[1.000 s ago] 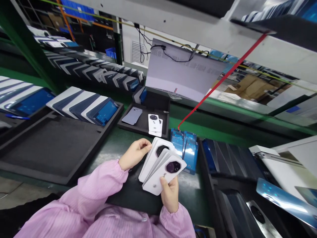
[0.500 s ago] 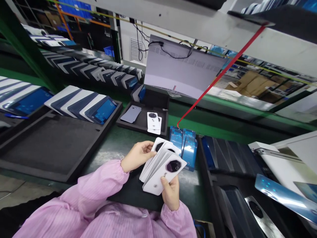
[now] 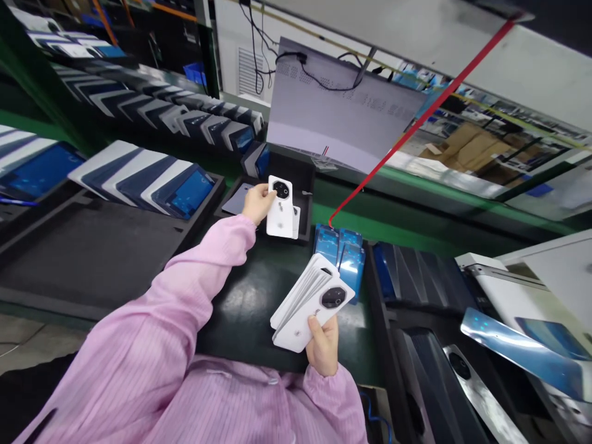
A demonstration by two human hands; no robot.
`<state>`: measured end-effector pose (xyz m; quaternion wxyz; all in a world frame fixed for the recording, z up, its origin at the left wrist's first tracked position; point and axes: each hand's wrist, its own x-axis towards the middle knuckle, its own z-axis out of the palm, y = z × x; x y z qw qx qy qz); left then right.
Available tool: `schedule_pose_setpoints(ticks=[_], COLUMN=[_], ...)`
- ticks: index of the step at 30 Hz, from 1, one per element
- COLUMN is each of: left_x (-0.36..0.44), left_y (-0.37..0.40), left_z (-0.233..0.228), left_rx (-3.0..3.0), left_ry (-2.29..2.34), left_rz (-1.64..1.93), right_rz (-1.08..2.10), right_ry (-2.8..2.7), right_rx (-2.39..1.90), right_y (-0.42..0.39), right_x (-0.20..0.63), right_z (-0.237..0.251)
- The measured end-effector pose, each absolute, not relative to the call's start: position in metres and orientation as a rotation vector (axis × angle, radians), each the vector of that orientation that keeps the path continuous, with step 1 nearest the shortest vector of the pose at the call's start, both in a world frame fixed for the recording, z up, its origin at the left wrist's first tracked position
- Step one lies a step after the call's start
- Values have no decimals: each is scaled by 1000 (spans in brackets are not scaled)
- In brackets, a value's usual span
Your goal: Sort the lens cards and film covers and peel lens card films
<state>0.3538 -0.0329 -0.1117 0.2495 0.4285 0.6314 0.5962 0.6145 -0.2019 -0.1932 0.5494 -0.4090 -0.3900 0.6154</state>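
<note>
My right hand (image 3: 323, 345) grips a fanned stack of white phone back covers (image 3: 309, 303) with dark round camera cutouts, held low over the green bench. My left hand (image 3: 256, 203) is stretched forward and pinches a single white back cover (image 3: 280, 208) upright over the small black foam tray (image 3: 303, 185). A grey back cover (image 3: 234, 202) lies flat in that tray, partly behind my left hand. Another white cover peeks out behind the held one.
A large black foam tray (image 3: 87, 259) lies at left with a row of blue-filmed covers (image 3: 152, 182) along its far side. Blue-filmed parts (image 3: 340, 250) stand upright right of centre. Dark covers (image 3: 430, 364) and a white machine (image 3: 531, 290) are at right. A tilted screen (image 3: 342, 123) hangs ahead.
My left hand left the stack and reached forward to the small tray, now holding one white cover there. The stack in my right hand has closed up slightly.
</note>
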Motion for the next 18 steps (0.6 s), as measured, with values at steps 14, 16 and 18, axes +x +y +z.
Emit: schedule_pose_setpoints(ticks=[14,16,18], left_x=[428,430,429], left_y=[-158,-163,-166], left_z=[-151,-158,-162], left_rx=[396,282,249], left_ry=[617,600,592], left_rz=[933,931,956], right_rz=[1872,1959,1958], right_ry=[-961,-977,-976], right_rx=[-894,-883,-897], right_y=[-176,-172,-170], right_x=[595,588,581], right_z=[-165,-161,-160])
